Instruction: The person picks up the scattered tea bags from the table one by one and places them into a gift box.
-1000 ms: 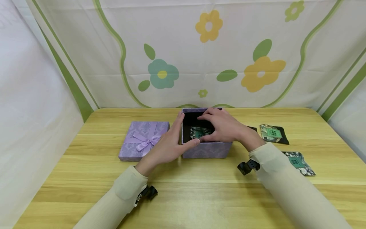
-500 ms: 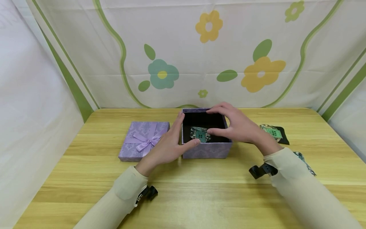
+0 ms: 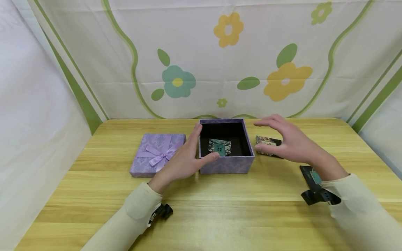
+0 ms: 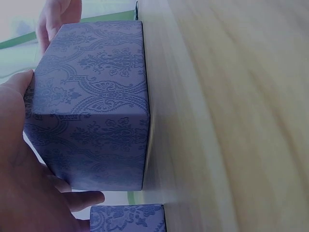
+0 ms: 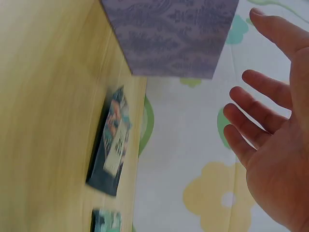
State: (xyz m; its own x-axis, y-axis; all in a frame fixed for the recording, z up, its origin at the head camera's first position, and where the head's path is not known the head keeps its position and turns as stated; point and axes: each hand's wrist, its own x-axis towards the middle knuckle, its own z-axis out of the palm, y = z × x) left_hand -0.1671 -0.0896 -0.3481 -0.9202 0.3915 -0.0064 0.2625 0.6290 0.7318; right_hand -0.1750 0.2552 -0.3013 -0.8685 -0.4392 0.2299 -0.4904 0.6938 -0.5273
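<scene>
An open purple patterned box (image 3: pixel 226 164) stands mid-table with a black lining. A small packet with a green house picture (image 3: pixel 220 147) lies inside it. My left hand (image 3: pixel 191 151) rests against the box's left wall with straight fingers, its thumb on the front wall. In the left wrist view the palm (image 4: pixel 19 159) lies against the box (image 4: pixel 91 101). My right hand (image 3: pixel 290 143) hovers empty, fingers spread, just right of the box above another packet (image 3: pixel 267 142). The right wrist view shows this hand (image 5: pixel 275 145), the box (image 5: pixel 169 38) and the packet (image 5: pixel 113 140).
The box's lid with a lilac bow (image 3: pixel 157 153) lies flat to the left of the box. A further packet (image 3: pixel 311 174) lies on the wooden table (image 3: pixel 220 209) near my right wrist, partly hidden. Flowered cloth walls close off the back and sides.
My right hand has come out of the box and moved right, leaving the house packet inside. It now hovers over a packet on the table. The left hand has stayed put.
</scene>
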